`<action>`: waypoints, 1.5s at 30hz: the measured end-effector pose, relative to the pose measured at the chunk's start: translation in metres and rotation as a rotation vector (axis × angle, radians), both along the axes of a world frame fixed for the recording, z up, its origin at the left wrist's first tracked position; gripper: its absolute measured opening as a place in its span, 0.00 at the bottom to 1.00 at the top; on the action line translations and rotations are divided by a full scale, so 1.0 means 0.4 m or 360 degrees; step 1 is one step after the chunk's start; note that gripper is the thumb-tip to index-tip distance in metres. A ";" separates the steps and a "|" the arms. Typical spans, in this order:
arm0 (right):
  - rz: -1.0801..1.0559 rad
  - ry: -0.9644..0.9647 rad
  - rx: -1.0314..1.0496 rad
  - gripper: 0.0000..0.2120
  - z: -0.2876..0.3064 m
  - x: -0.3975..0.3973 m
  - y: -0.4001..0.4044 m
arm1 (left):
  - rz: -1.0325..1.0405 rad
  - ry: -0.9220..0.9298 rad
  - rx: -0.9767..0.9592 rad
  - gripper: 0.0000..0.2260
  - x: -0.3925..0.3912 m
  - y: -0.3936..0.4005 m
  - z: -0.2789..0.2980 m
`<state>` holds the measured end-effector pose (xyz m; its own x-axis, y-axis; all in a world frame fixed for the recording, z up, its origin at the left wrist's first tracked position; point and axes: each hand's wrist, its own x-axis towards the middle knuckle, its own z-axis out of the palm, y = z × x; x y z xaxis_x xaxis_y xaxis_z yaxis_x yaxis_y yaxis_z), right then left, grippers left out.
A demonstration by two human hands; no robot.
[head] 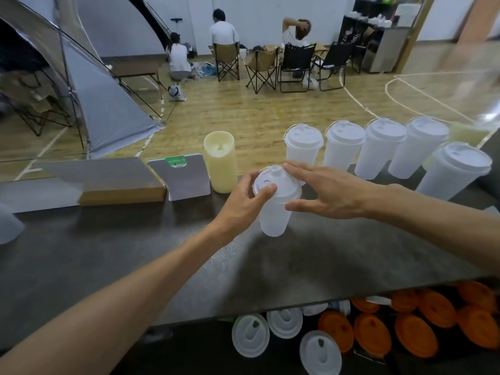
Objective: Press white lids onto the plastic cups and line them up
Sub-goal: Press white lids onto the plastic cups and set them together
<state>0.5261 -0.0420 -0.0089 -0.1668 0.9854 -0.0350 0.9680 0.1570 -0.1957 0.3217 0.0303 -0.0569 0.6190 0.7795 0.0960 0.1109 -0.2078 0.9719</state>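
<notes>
Left hand (244, 201): wrapped round cup (274, 217), thumb on lid (276, 185).
Right hand (327, 190): fingers spread, over lid's 3 o'clock rim.
Row (343, 147): five lidded cups, 1 o'clock.

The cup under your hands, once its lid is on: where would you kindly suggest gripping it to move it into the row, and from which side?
Probably around the upper wall of the cup, just under the white lid, coming from the near side. It stands upright and tapers towards its base, so the wider top and the lid's rim should keep it from slipping. The row of lidded cups crowds the far side.
</notes>
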 end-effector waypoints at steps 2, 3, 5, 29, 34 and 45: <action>0.0042 -0.0165 0.0091 0.45 -0.003 0.000 -0.004 | 0.0000 -0.0044 -0.0051 0.20 0.000 0.002 -0.007; 0.0060 -0.0235 0.0139 0.44 -0.004 -0.002 -0.007 | -0.0004 -0.0055 -0.0061 0.20 0.000 0.003 -0.009; 0.0080 -0.0322 0.0191 0.43 -0.007 -0.008 -0.007 | -0.0005 -0.0063 -0.0083 0.21 0.000 0.009 -0.012; 0.0144 -0.0112 0.0300 0.28 -0.048 -0.033 -0.139 | 0.0009 -0.0166 -0.0134 0.21 0.004 -0.011 -0.006; 0.0110 -0.0225 0.0337 0.28 -0.029 -0.050 -0.131 | 0.0016 -0.0150 -0.0126 0.20 0.000 -0.012 -0.010; -0.0060 0.0306 0.0283 0.29 -0.032 -0.058 -0.092 | 0.0032 -0.0180 -0.0149 0.20 0.005 -0.028 -0.002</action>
